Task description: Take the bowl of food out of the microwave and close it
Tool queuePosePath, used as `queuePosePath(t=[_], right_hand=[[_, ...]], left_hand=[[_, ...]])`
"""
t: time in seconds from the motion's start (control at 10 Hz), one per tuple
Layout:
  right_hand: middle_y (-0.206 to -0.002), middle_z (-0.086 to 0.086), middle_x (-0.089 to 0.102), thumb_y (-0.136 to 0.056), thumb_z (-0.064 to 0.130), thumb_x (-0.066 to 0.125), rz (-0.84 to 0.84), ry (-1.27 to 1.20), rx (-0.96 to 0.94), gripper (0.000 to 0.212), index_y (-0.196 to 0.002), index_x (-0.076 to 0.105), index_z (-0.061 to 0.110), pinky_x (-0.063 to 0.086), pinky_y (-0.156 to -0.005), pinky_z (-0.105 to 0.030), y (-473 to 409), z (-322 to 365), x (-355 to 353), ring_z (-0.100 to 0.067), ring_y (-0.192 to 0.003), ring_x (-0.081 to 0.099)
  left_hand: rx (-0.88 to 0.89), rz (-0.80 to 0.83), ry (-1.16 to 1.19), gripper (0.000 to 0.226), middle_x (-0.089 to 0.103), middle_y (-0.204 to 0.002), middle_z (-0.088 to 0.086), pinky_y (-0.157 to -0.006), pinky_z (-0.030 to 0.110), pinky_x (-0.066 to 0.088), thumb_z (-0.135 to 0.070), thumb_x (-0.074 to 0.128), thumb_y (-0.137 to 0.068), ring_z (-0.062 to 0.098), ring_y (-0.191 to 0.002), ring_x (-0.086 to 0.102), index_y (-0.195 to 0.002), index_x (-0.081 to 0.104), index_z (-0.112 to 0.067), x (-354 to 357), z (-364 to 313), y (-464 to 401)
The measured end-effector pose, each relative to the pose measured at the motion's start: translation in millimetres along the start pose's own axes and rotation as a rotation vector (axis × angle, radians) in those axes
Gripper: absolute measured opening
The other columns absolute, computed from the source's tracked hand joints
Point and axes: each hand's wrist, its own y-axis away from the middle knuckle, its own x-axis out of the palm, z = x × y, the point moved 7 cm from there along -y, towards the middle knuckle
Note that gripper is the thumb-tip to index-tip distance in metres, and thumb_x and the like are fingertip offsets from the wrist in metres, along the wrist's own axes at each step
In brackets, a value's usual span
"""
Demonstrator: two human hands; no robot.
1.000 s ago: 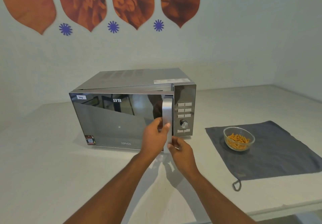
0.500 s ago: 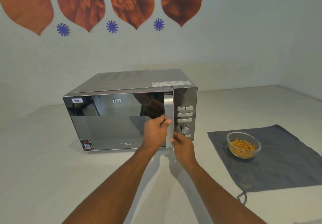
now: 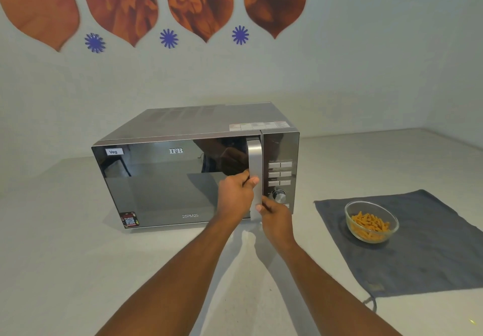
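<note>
A silver microwave (image 3: 167,184) with a mirrored door stands on the white counter, its door flush with the front. My left hand (image 3: 235,197) grips the vertical silver door handle (image 3: 254,158) from the left. My right hand (image 3: 277,218) holds the lower end of the same handle from the right. A glass bowl (image 3: 371,222) of orange food sits on a grey cloth (image 3: 428,252) to the right of the microwave, apart from both hands.
The microwave's control panel (image 3: 280,176) with buttons and a dial lies just right of the handle. A white wall with orange and blue decorations rises behind. The counter's side wall stands at the far right.
The door, ajar a second ago, has swung in until it lies flush with the microwave's front. Both hands moved with the handle toward the oven.
</note>
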Motion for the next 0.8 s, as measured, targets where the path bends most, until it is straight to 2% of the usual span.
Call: queuePosePath(t=[0.1, 0.2, 0.3, 0.4, 0.5, 0.6, 0.7, 0.8], right_hand=[[-0.107, -0.008, 0.066, -0.097, 0.007, 0.056, -0.013, -0.034, 0.023, 0.029, -0.123, 0.063, -0.003, 0.049, -0.096, -0.035, -2.5, -2.5, 0.2, -0.031, -0.102, 0.062], [-0.112, -0.015, 0.068, -0.098, 0.008, 0.055, -0.014, -0.042, 0.037, 0.031, -0.125, 0.062, -0.004, 0.048, -0.102, -0.043, -3.2, -6.4, 1.4, -0.034, -0.105, 0.062], [-0.120, -0.019, 0.068, -0.097, 0.009, 0.056, -0.024, -0.042, 0.041, 0.033, -0.128, 0.061, -0.003, 0.048, -0.105, -0.046, -3.1, -7.6, 1.5, -0.035, -0.110, 0.062], [-0.119, -0.020, 0.068, -0.097, 0.008, 0.056, -0.038, -0.055, 0.043, 0.032, -0.126, 0.061, -0.004, 0.048, -0.105, -0.046, -1.4, -5.8, 0.8, -0.037, -0.109, 0.062], [-0.108, -0.016, 0.070, -0.097, 0.006, 0.056, -0.057, -0.069, 0.047, 0.028, -0.122, 0.064, -0.005, 0.050, -0.098, -0.040, 1.7, -3.5, 0.0, -0.032, -0.100, 0.063], [-0.090, -0.008, 0.069, -0.097, 0.007, 0.057, -0.064, 0.032, 0.007, 0.023, -0.113, 0.068, -0.005, 0.050, -0.080, -0.027, 6.2, 5.0, -0.1, -0.020, -0.081, 0.062], [-0.103, -0.017, 0.073, -0.098, 0.016, 0.057, -0.118, 0.121, 0.043, 0.028, -0.116, 0.069, -0.002, 0.054, -0.092, -0.034, 15.1, 3.0, -0.8, -0.030, -0.092, 0.067], [-0.113, -0.019, 0.073, -0.099, 0.022, 0.054, -0.146, 0.212, 0.089, 0.034, -0.123, 0.067, 0.000, 0.052, -0.094, -0.037, 32.7, -3.5, 0.1, -0.031, -0.097, 0.067]], left_hand=[[-0.017, -0.001, 0.004, 0.034, 0.076, -0.100, 0.001, -0.085, 0.028, 0.057, -0.032, 0.062, -0.094, 0.010, -0.077, 0.064, -0.123, 0.069, -0.017, 1.1, -0.2, -1.8], [-0.024, 0.008, 0.002, 0.035, 0.075, -0.102, 0.003, -0.086, 0.030, 0.057, -0.033, 0.060, -0.095, 0.015, -0.082, 0.066, -0.126, 0.067, -0.016, 0.6, -0.8, -0.3], [-0.028, 0.021, 0.004, 0.035, 0.075, -0.102, 0.004, -0.089, 0.034, 0.059, -0.032, 0.059, -0.096, 0.016, -0.083, 0.066, -0.125, 0.067, -0.015, 0.7, -2.9, 1.0], [-0.042, 0.031, 0.012, 0.036, 0.075, -0.108, 0.003, -0.093, 0.036, 0.058, -0.032, 0.059, -0.096, 0.016, -0.087, 0.067, -0.127, 0.065, -0.015, 0.9, -4.3, 2.0], [-0.050, 0.039, -0.010, 0.038, 0.073, -0.116, 0.005, -0.097, 0.028, 0.051, -0.028, 0.057, -0.098, 0.021, -0.100, 0.069, -0.132, 0.062, -0.014, 0.8, -3.8, 6.2], [-0.032, 0.084, -0.100, 0.036, 0.072, -0.119, 0.008, -0.098, 0.027, 0.050, -0.025, 0.053, -0.100, 0.023, -0.103, 0.069, -0.134, 0.060, -0.014, 1.8, -2.5, 14.2], [-0.026, 0.128, -0.128, 0.032, 0.073, -0.116, 0.006, -0.097, 0.032, 0.055, -0.027, 0.050, -0.101, 0.022, -0.096, 0.070, -0.127, 0.064, -0.015, 2.3, 11.0, 28.9], [-0.033, 0.164, -0.139, 0.026, 0.075, -0.114, 0.007, -0.086, 0.023, 0.052, -0.021, 0.051, -0.101, 0.019, -0.089, 0.069, -0.120, 0.068, -0.014, -1.7, 32.2, 51.6]])
